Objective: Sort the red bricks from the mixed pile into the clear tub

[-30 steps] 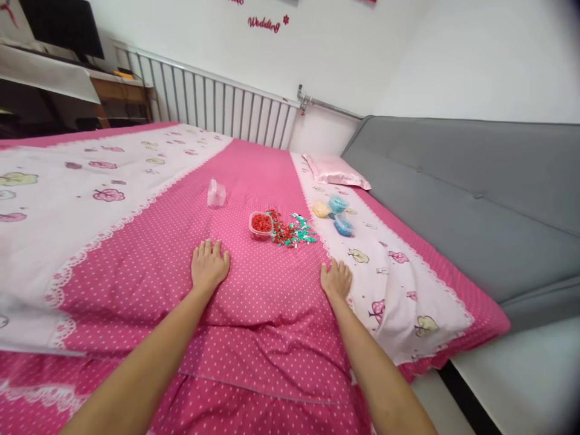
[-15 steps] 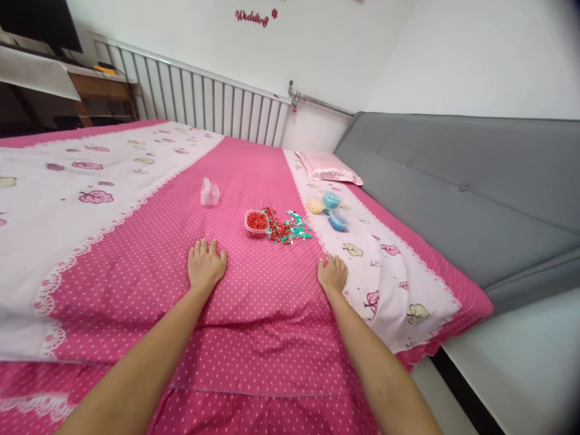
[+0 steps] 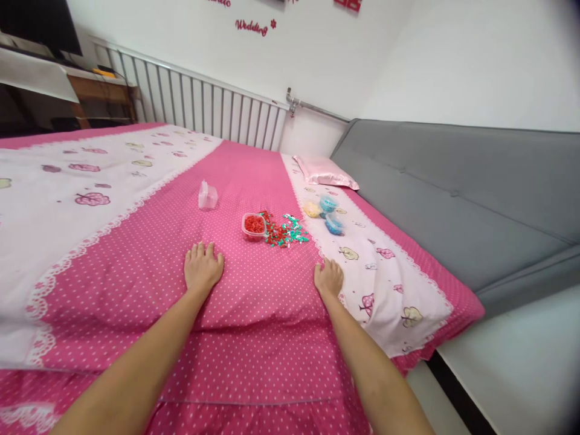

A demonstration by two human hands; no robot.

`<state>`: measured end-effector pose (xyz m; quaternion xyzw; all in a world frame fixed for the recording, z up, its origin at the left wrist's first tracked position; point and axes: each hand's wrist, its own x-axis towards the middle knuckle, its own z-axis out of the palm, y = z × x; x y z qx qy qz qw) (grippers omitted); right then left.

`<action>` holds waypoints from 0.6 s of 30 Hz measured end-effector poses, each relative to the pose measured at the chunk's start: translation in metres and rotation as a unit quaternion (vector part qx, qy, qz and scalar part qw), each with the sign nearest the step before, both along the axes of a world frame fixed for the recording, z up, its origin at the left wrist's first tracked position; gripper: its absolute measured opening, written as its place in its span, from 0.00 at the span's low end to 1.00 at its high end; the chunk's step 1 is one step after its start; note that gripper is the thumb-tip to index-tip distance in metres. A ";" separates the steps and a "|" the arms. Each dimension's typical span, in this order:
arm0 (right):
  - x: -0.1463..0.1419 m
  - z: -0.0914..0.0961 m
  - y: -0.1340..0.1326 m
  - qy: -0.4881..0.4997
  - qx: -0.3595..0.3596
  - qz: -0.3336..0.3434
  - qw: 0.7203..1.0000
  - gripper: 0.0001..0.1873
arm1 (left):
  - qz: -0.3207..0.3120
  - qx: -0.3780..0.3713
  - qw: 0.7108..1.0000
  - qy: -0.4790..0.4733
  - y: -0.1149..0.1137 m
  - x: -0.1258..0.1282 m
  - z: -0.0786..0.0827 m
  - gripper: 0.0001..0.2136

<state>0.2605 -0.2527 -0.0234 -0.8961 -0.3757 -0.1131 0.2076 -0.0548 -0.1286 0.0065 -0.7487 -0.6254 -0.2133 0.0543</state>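
Note:
My left hand (image 3: 203,266) lies flat on the pink dotted bedspread (image 3: 267,290), fingers stretched out, holding nothing. Palm down near the bedspread's white lace edge, my right hand (image 3: 328,278) also rests with its fingers apart. Between and beyond the hands stands a clear plastic tub (image 3: 254,235) filled with small red pieces (image 3: 254,224). Loose red, green and white pieces (image 3: 290,229) are scattered directly to its right, some touching the tub. Farther back on the left, a clear container (image 3: 208,196) sits on the cloth; whether anything is inside, I cannot tell.
Right of the pile are a container of yellow pieces (image 3: 312,209), one of turquoise pieces (image 3: 328,203) and one of blue pieces (image 3: 335,225). A pink pillow (image 3: 325,171) lies behind them. A grey padded headboard (image 3: 462,193) borders the right side; a white radiator (image 3: 194,96) stands at the back.
The camera view has tilted up slightly, showing more red wall lettering. Both hands and the containers keep their places on the bed.

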 end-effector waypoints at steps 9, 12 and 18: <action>0.000 0.000 0.000 0.005 0.014 -0.003 1.000 0.24 | -0.019 0.029 0.999 -0.016 -0.004 -0.004 0.004 0.23; -0.001 0.001 -0.001 -0.001 0.017 -0.002 1.000 0.24 | -0.025 0.035 0.999 -0.022 -0.004 -0.005 0.004 0.22; -0.002 0.002 -0.001 -0.004 0.025 0.001 1.000 0.24 | -0.029 0.042 0.998 -0.031 -0.003 -0.007 0.002 0.21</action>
